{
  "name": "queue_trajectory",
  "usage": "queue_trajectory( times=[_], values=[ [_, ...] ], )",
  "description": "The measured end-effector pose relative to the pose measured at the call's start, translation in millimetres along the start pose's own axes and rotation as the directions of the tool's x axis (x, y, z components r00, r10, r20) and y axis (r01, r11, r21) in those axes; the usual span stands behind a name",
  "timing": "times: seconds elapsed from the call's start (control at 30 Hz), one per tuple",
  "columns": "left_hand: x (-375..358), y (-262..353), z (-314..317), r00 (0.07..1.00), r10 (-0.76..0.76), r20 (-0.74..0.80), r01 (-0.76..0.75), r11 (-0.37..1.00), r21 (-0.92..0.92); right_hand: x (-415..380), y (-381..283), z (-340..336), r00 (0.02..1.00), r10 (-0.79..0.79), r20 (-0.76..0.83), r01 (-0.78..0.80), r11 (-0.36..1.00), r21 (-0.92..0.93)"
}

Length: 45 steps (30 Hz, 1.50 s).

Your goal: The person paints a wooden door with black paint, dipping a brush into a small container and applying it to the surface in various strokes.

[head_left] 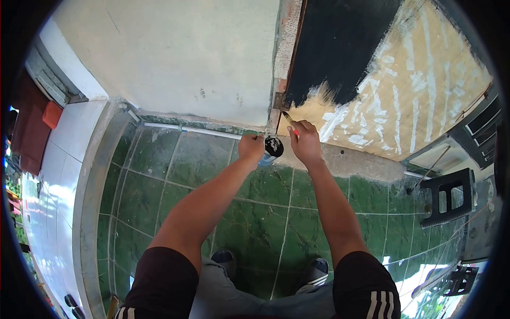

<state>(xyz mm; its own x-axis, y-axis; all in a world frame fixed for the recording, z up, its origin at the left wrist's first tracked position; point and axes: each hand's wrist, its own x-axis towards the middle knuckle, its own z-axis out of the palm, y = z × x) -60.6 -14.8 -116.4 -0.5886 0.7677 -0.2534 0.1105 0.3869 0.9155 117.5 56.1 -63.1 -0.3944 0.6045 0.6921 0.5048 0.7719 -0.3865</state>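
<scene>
My left hand [251,147] is closed on the rim of a small can of dark paint [275,145], held above the floor in front of the doorway. Between the fingers of my right hand [307,141] is a paintbrush [290,123], gripped by its handle. The bristles are at the lower hinge-side edge of a wooden door [390,101], close to a hinge [279,100]. Black paint [340,48] covers the upper left of the door. The rest is tan with white streaks, and the border between them is ragged.
A pale wall [186,58] stands left of the door, with a white pipe [186,129] along its base. Underfoot are green tiles [249,223]. A black plastic stool [449,196] is at the right. A raised white-tiled ledge [58,181] runs along the left.
</scene>
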Motion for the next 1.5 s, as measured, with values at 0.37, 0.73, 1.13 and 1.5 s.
queue_trajectory(
  times=[0.37,0.73,1.13,1.5],
  values=[
    [-9.9,-30.2,29.1,0.998,-0.035,0.043,0.036,0.999,-0.012,6.6,35.2,-46.5,0.705,0.659,-0.262,-0.533,0.736,0.417],
    [6.8,-26.5,57.0,0.936,-0.295,0.191,0.349,0.848,-0.399,-32.5,49.4,-49.6,0.725,0.679,-0.117,-0.571,0.686,0.451],
    [11.1,28.8,54.1,0.986,-0.1,0.133,0.139,0.933,-0.331,12.5,18.3,-35.5,0.731,0.682,-0.025,-0.498,0.558,0.664],
    [1.4,41.0,22.0,0.957,-0.002,0.29,0.071,0.971,-0.228,34.8,-25.5,-18.4,0.577,0.81,-0.109,-0.5,0.455,0.737]
  ],
)
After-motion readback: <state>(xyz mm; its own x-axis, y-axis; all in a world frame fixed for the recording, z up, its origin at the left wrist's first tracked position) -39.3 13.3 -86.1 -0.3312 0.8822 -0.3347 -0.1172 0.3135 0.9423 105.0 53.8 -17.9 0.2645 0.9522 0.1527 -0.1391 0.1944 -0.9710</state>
